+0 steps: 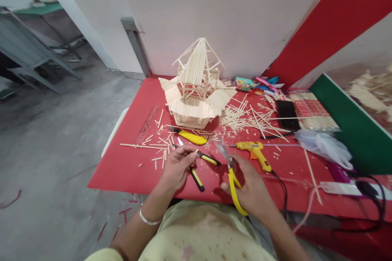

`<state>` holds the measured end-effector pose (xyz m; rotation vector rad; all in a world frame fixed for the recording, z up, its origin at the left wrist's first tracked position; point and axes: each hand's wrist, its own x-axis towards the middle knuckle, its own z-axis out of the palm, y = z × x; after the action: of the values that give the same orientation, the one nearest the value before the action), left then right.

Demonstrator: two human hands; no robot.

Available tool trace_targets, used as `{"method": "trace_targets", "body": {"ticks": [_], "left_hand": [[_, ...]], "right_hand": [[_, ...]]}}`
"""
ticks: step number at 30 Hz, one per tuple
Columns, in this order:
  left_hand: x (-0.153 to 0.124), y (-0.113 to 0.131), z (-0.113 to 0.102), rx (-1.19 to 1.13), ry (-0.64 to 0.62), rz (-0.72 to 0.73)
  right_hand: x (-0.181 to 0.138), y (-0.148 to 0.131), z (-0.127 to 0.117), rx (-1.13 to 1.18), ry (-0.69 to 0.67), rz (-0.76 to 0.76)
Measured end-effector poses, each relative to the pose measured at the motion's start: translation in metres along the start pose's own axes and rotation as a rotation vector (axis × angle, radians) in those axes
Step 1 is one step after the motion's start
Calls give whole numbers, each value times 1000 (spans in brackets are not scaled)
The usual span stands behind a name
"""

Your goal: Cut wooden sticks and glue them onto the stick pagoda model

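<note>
My left hand point(180, 165) is closed in a pinch, with a tiny pale bit at the fingertips that looks like a piece of wooden stick. Yellow-handled scissors point(234, 189) are in my right hand point(251, 187), their blades blurred and pointing away from me. Under and beside my left hand lies a hand tool with black and yellow handles point(210, 159), partly covered by the fingers. Just beyond is a yellow utility knife point(192, 137). Farther back stands a pagoda-like model point(196, 106) built of thin wooden sticks, its upper roof only partly covered.
Loose sticks point(239, 116) and offcuts litter the red tabletop point(122, 171). On the right are a yellow glue gun point(254, 149) with its cord, a black phone point(287, 115), packed sticks point(312, 110), a plastic bag point(324, 147) and a power strip point(339, 188). White panels point(214, 20) rise behind.
</note>
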<state>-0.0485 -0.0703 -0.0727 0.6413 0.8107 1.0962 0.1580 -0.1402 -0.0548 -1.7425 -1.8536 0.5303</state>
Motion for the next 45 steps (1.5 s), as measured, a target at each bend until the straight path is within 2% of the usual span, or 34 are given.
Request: {"method": "trace_targets", "body": {"ticks": [4,8,12,19,29,36,42,45], "left_hand": [[0,-2,12,34,-46,35],[0,-5,12,136,-44,95],[0,-6,6,180,-9,123],[-2,0,-3,228,-22,127],[-5,6,-20,314,-44,153],[-7,-5,-39,255,16,58],[-6,-2,-41,184,5,90],[-5,-1,-42,189,-2,101]], "right_hand": [[4,-10,2,-21,-63,-61],[9,-7,0,-88,-121,-61],[12,-6,-1,-84,-149,-93],[13,-8,5,37,-181,-131],[16,-15,21,-17,-247,-143],[21,-13,38,131,-237,-195],[29,-19,36,-148,-223,-187],[32,-23,33,-177,-258,-203]]}}
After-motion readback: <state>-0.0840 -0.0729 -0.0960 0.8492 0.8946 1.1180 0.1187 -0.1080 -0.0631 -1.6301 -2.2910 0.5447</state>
